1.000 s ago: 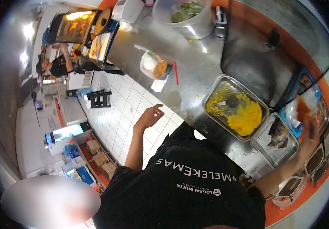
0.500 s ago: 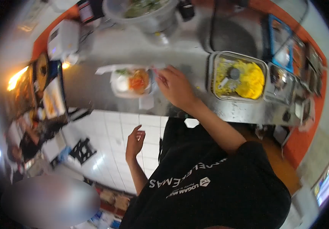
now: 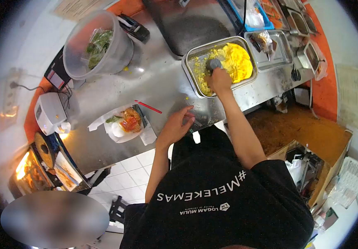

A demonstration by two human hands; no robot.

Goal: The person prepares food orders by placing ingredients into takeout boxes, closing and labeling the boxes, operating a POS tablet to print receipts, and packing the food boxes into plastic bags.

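My right hand (image 3: 220,81) is closed round the handle of a scoop with a dark round head (image 3: 214,64), which hides the handle. The scoop stands in a wire-mesh tray (image 3: 191,70) of crumbly and smooth yellow food (image 3: 239,62). My left hand (image 3: 175,128) hovers by the counter's front edge, fingers apart, holding nothing. Left of it sits an open white takeaway box (image 3: 111,132) with orange-red topping (image 3: 130,123), something white and some greens. A red pen-like stick (image 3: 149,106) lies on the steel between box and hand.
A big clear tub (image 3: 73,62) of leafy greens stands at the back left. Flames (image 3: 22,166) burn at the far left beside a white machine (image 3: 49,112). To the right are a metal tray (image 3: 278,54) and a blue-rimmed tray (image 3: 266,25).
My right hand has gone from beside the takeaway box to the scoop. The red stick now lies on the counter. My left hand has risen to the counter edge, and the view has turned.
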